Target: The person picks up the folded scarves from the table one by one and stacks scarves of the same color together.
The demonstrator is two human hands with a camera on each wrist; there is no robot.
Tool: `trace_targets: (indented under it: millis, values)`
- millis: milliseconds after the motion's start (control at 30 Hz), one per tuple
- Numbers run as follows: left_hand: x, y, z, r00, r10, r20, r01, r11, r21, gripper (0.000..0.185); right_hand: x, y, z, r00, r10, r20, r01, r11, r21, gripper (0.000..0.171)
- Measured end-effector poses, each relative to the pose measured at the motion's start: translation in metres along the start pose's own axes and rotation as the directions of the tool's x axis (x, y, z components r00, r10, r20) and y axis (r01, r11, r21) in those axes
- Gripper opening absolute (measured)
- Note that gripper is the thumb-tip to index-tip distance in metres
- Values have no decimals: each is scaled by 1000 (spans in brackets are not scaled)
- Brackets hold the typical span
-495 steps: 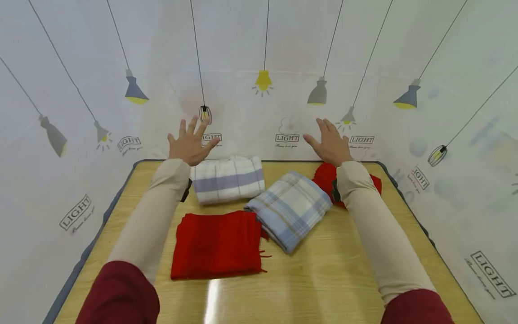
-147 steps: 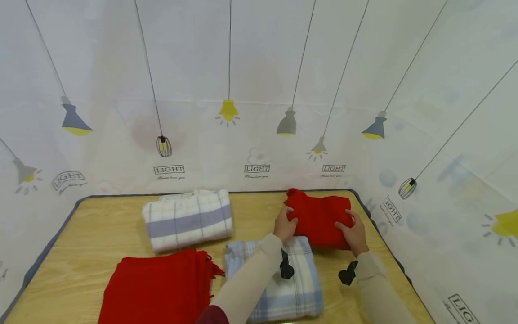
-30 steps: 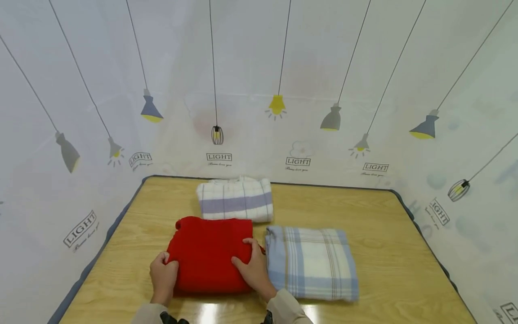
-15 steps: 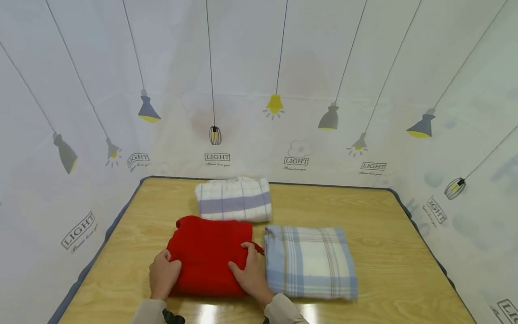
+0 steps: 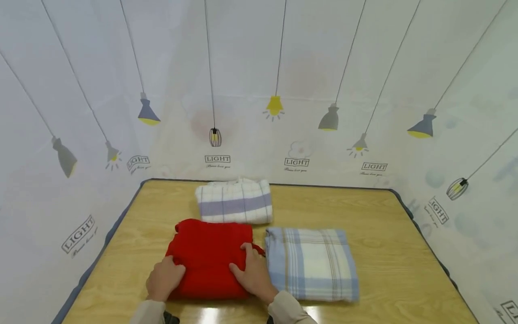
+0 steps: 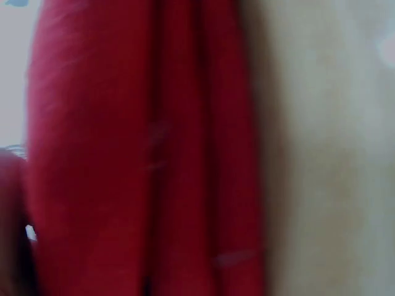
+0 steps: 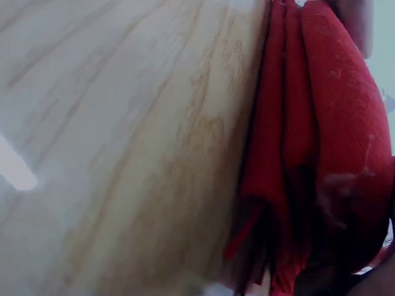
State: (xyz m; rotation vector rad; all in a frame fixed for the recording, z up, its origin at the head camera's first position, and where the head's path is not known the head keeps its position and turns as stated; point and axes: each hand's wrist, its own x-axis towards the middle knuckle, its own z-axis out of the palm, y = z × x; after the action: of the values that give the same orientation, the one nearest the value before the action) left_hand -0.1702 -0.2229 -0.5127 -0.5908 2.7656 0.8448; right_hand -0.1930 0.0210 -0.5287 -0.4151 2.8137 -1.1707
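Note:
A thick stack of folded red scarf [image 5: 210, 256] lies at the front left of the table, a little fringe showing at its right side. My left hand [image 5: 165, 278] holds its front-left corner, thumb on top and most fingers hidden. My right hand [image 5: 255, 275] grips the right side, with the thumb on the upper face. Both wrist views show several red layers of the scarf [image 6: 92, 154] close up; loose fringe hangs from the scarf [image 7: 345, 111] in the right one. Beside the right hand lies a folded blue-and-white plaid scarf [image 5: 315, 263].
Behind the red stack sits a folded white cloth with a purple stripe [image 5: 234, 202]. The wooden table [image 5: 396, 252] has a dark edging. A pale backdrop [image 5: 251, 54] printed with lamps surrounds it.
The red bundle from the back right now lies on the front-left red scarf. The plaid scarf was turned straight. In the last half second my left hand slid slightly inward over the corner.

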Motion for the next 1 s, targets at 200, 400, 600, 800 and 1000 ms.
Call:
trace_targets:
  millis: [200, 400, 600, 800, 1000]
  values:
    - [1, 0, -8, 996, 82, -15, -82, 997, 6, 49, 1, -4, -5, 1000, 12, -17, -14, 995, -101, 45]
    - [-1, 8, -10, 981, 112, -156, -119, 992, -39, 22, 2, -7, -10, 1000, 15, -6, -16, 992, -127, 42]
    - [3, 20, -13, 960, 159, -231, -185, 978, -96, 18, 4, -10, -16, 1000, 9, 1, -9, 991, -133, 39]
    - [9, 37, -17, 954, 193, -230, -234, 957, -171, 23, 8, -13, -31, 999, -30, -18, 28, 991, -132, 32]
    - [17, 53, -19, 950, 226, -218, -268, 944, -193, 28, 18, -6, -46, 998, -55, -28, 51, 992, -113, 24]
